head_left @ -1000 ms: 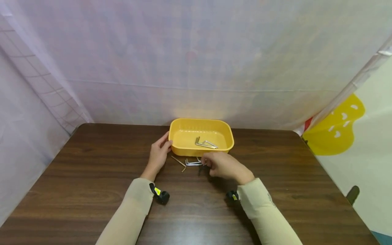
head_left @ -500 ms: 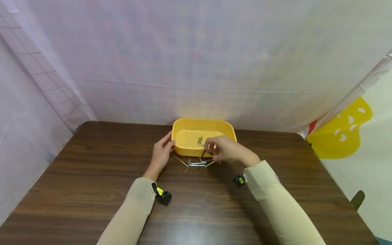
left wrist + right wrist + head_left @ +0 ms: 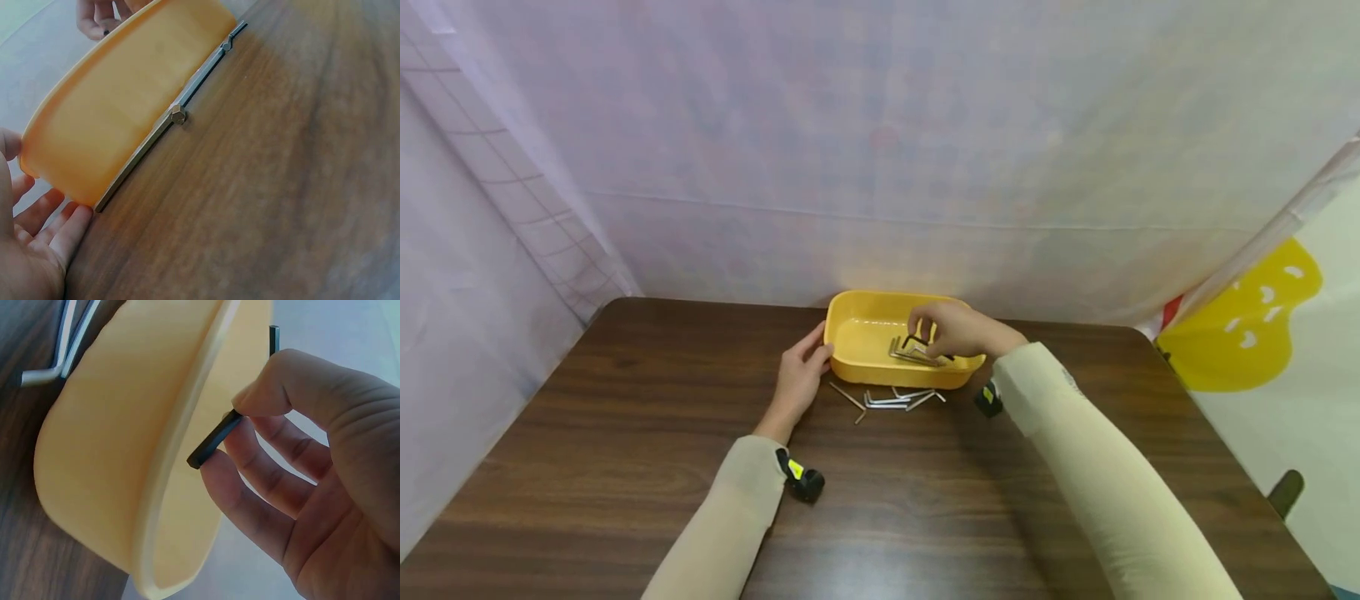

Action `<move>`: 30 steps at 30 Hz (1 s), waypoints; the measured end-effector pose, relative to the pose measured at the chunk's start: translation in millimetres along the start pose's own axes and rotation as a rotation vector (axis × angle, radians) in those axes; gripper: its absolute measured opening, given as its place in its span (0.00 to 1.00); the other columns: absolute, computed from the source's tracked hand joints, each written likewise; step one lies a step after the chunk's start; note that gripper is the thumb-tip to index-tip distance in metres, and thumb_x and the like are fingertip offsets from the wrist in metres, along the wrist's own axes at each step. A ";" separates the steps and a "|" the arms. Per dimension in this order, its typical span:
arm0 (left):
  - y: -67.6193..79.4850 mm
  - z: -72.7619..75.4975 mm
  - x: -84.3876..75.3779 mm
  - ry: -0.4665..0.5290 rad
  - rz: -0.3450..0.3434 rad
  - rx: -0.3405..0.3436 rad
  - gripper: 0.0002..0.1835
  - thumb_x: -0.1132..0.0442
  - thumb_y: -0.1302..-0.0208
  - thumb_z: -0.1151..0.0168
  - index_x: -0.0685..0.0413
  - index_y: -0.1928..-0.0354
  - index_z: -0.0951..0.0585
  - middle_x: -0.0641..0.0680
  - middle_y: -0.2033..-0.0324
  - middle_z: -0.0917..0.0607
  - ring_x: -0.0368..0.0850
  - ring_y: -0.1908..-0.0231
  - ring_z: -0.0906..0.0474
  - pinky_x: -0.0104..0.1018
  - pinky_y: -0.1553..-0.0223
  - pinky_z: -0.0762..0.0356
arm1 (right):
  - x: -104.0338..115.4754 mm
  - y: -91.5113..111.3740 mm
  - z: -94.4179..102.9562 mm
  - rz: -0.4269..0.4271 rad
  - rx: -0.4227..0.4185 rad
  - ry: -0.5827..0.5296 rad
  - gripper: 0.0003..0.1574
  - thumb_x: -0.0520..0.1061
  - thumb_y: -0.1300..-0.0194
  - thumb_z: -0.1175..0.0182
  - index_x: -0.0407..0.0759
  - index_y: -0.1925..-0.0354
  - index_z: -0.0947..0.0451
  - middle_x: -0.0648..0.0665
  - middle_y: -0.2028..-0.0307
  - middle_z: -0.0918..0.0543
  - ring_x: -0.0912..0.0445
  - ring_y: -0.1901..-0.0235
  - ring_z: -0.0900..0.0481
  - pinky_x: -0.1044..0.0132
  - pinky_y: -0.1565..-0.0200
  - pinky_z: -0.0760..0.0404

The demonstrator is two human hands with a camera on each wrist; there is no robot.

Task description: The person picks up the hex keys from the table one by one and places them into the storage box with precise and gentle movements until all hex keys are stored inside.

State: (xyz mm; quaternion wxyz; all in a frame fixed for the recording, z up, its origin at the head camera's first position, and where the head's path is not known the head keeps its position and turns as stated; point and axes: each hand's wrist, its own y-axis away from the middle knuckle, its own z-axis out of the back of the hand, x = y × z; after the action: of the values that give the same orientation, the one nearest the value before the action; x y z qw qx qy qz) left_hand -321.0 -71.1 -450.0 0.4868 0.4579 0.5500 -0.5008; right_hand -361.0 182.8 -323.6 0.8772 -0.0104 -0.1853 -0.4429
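Note:
In the head view my left hand (image 3: 797,379) rests against the left end of a yellow plastic basket (image 3: 895,375). Its fingers, fairly straight in the left wrist view, touch the outer wall. My right hand (image 3: 958,327) is over the right part of the basket, pinching a black hex key (image 3: 214,440) between thumb and fingers. Beneath it, silver hex keys (image 3: 895,350) lie inside the basket, partly hidden by the hand. Several more silver hex keys (image 3: 887,406) and a brass-coloured hex key (image 3: 848,396) lie on the table just in front of the basket.
The dark wood-grain table (image 3: 865,500) spreads out around the basket. Behind its far edge hangs a pale curtain (image 3: 880,167). A yellow patterned shape (image 3: 1247,325) shows on the white surface at right.
My right hand picked the black hex key up from the table, carried it over the front rim and brought it above the basket's inside. The left hand has stayed against the basket.

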 end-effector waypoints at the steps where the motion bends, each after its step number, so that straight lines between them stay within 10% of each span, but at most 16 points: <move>1: -0.2 -0.3 0.1 0.000 0.000 -0.002 0.27 0.62 0.27 0.45 0.48 0.27 0.29 0.55 0.29 0.26 0.52 0.35 0.24 0.45 0.38 0.18 | -0.8 -2.8 0.8 -0.012 0.004 0.014 0.20 0.34 0.42 0.34 0.40 0.49 0.20 0.43 0.61 0.16 0.55 0.69 0.20 0.63 0.65 0.19; 30: -2.4 -16.1 3.1 0.003 -0.011 -0.001 0.26 0.63 0.28 0.45 0.51 0.28 0.28 0.56 0.30 0.25 0.53 0.35 0.23 0.46 0.39 0.18 | -43.7 -31.3 -30.5 -0.157 0.032 0.137 0.19 0.35 0.43 0.32 0.41 0.52 0.18 0.40 0.57 0.14 0.48 0.56 0.18 0.55 0.51 0.16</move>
State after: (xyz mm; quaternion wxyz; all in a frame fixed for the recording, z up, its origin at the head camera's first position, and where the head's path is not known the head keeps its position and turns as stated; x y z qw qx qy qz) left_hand -324.9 -55.2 -452.4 0.4836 0.4554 0.5536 -0.5023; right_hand -399.3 192.0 -371.1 0.8504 0.0488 -0.1322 -0.5070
